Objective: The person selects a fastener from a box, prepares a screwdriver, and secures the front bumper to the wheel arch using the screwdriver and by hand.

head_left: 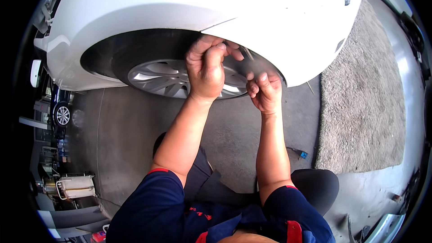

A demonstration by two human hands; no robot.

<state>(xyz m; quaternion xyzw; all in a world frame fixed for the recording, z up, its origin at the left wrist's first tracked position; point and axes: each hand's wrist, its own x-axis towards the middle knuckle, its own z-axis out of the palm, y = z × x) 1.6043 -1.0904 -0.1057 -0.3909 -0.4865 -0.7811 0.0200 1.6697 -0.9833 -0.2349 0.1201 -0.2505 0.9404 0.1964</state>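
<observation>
A white car's front fender (189,18) curves over a tyre with a silver alloy wheel (157,74). My left hand (207,67) is raised at the fender's lower edge, in front of the wheel. Its fingers are curled, with the thumb bent toward them. To its right and a little lower, my right hand (266,92) is closed, thumb against the fingers, by the front part of the wheel arch. Thin pale strips (248,54) show between the hands, beside the arch edge. What either hand grips is too small or blurred to make out.
A shaggy grey mat (360,94) lies on the floor to the right. Near my right knee is a small blue item with a dark lead (303,154). A white-framed cart (76,186) stands at the left, with a dark car (60,112) beyond.
</observation>
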